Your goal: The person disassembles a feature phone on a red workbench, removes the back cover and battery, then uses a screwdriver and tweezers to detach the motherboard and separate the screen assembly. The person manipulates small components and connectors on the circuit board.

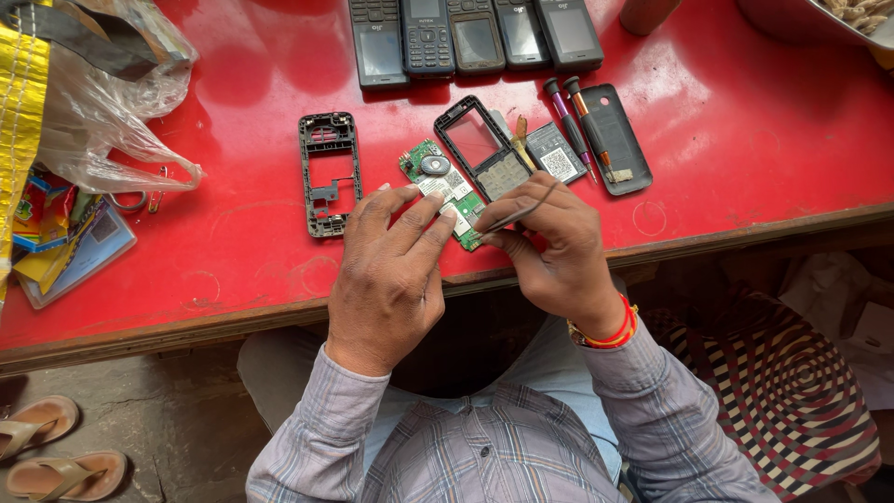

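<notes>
A green phone circuit board lies on the red table near its front edge. My left hand rests its fingertips on the board's near end, pressing it down. My right hand grips thin metal tweezers, whose tip points at the board's lower corner. Just behind the board lies a black front frame with keypad. A black middle frame lies to the left of my left hand.
Several dark keypad phones line the table's far edge. Two screwdrivers, a battery and a black back cover lie right of the board. A clear plastic bag and colourful packets sit at left.
</notes>
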